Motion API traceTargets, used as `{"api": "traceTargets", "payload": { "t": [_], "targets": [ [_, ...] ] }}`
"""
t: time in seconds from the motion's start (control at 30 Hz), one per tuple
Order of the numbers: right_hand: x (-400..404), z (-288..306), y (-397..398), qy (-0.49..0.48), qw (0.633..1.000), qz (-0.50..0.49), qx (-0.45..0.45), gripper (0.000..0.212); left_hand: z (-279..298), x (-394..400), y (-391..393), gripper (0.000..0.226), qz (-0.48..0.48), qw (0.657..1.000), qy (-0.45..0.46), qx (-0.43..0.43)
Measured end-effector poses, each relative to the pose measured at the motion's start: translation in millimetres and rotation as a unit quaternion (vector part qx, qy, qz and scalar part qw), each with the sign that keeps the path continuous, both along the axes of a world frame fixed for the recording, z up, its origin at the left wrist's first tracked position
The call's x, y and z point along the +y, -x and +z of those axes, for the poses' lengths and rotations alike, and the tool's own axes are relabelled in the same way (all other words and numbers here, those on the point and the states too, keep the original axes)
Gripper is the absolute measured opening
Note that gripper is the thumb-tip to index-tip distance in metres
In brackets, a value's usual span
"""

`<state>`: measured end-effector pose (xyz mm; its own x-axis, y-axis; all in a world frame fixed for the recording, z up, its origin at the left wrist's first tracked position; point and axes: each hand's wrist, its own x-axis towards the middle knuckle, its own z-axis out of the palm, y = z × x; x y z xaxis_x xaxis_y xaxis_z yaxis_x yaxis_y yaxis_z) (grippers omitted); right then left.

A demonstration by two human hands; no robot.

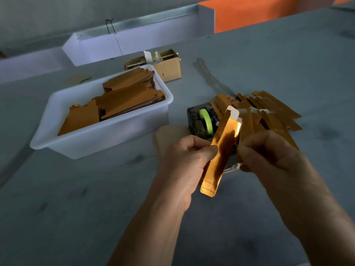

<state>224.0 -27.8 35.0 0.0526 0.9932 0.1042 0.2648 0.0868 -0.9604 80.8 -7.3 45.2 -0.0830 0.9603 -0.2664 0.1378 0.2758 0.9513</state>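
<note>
A long, narrow gold foil carton blank [221,150] stands almost upright in front of me, its white inner flap at the top. My left hand [184,160] pinches its left edge between thumb and curled fingers. My right hand [269,152] grips its right edge, fingers curled behind it. Right behind the blank sits a black tape dispenser [201,121] with a green tape roll. A loose pile of folded gold blanks [269,112] lies to the right of the dispenser.
A white plastic tub [107,135] at the left holds stacks of flat gold blanks. A small cardboard box [169,66] stands behind it. A white tray-like panel [134,41] and an orange surface [249,14] line the far edge of the grey table [76,208].
</note>
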Motion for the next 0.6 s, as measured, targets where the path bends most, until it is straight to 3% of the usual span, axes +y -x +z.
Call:
{"api": "traceTargets", "payload": {
  "t": [0.1,0.33,0.6],
  "targets": [
    [0,9,2,0.035,0.994,0.074,0.076,0.02,2,-4,1,0.01,-0.019,1.0,-0.013,0.011],
    [1,5,2,0.007,0.992,0.108,0.068,0.013,4,-14,2,0.008,-0.036,0.999,-0.02,0.008],
    [3,2,4,0.01,0.996,0.068,0.058,0.068,8,-20,1,0.009,-0.042,0.998,-0.049,0.025]
  ]
}}
